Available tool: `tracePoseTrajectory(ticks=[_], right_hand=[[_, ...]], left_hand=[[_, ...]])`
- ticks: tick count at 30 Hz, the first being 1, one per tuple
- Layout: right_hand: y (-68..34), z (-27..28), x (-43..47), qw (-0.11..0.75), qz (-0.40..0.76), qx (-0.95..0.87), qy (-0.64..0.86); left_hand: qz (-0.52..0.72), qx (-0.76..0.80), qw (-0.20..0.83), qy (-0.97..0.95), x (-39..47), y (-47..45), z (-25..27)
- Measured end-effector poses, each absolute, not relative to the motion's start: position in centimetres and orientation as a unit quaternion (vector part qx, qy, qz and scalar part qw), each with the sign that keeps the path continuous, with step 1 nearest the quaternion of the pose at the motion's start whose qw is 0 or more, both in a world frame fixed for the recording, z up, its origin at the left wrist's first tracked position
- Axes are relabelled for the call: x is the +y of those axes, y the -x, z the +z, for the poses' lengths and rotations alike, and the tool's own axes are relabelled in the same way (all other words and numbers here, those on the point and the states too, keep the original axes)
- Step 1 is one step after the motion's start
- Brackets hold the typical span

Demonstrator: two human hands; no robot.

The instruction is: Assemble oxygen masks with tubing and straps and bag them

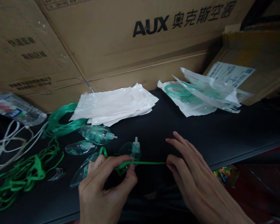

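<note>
Between both hands a green elastic strap is stretched level, close to the front of the black table. My left hand pinches it between thumb and index finger, beside a clear oxygen mask with a white connector pointing up. The strap's other end is pinched by my right hand, its outer fingers lifted. Partly behind the left hand lies another clear mask. Two more masks, one a clear mask and the other a greenish mask, rest farther back. Whether the strap is fixed to the mask is hidden by the fingers.
A heap of green straps lies at left, near coiled green tubing, white cables and a plastic bottle. White pouches and opened packs of tubing stand before large cardboard boxes.
</note>
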State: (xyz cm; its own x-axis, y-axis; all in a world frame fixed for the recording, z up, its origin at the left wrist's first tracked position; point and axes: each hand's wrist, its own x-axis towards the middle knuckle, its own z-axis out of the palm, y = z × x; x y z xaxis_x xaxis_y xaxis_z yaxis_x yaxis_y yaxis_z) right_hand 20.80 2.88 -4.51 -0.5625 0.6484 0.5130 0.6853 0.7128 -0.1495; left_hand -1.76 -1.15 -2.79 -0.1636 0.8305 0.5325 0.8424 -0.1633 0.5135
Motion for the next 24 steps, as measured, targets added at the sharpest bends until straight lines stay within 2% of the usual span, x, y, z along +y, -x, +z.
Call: tracePoseTrajectory(ticks=[7, 11, 15, 17, 21, 24], right_hand=[[-20.4, -5.1, 3.0, 0.302, 0.016, -0.873, 0.382], [-19.7, -4.8, 2.9, 0.368, 0.187, -0.813, 0.410], [-19.1, -4.4, 3.1, 0.414, 0.435, -0.686, 0.411], [-18.7, -4.2, 3.5, 0.434, 0.520, -0.637, 0.369], [-17.5, -4.1, 4.5, 0.459, 0.587, -0.578, 0.332], [-17.1, -4.1, 5.4, 0.455, 0.593, -0.561, 0.356]], left_hand=[[-0.393, -0.620, 0.017, 0.679, -0.7, 0.9, -2.8], [-0.420, -0.598, -0.007, 0.682, -0.6, 0.6, -2.7], [-0.470, -0.596, -0.108, 0.642, -0.1, 0.2, -2.8], [-0.481, -0.592, -0.158, 0.627, 0.3, -0.4, -3.0], [-0.497, -0.573, -0.232, 0.610, 0.8, -2.0, -3.6], [-0.515, -0.557, -0.206, 0.618, 0.8, -2.4, -3.8]])
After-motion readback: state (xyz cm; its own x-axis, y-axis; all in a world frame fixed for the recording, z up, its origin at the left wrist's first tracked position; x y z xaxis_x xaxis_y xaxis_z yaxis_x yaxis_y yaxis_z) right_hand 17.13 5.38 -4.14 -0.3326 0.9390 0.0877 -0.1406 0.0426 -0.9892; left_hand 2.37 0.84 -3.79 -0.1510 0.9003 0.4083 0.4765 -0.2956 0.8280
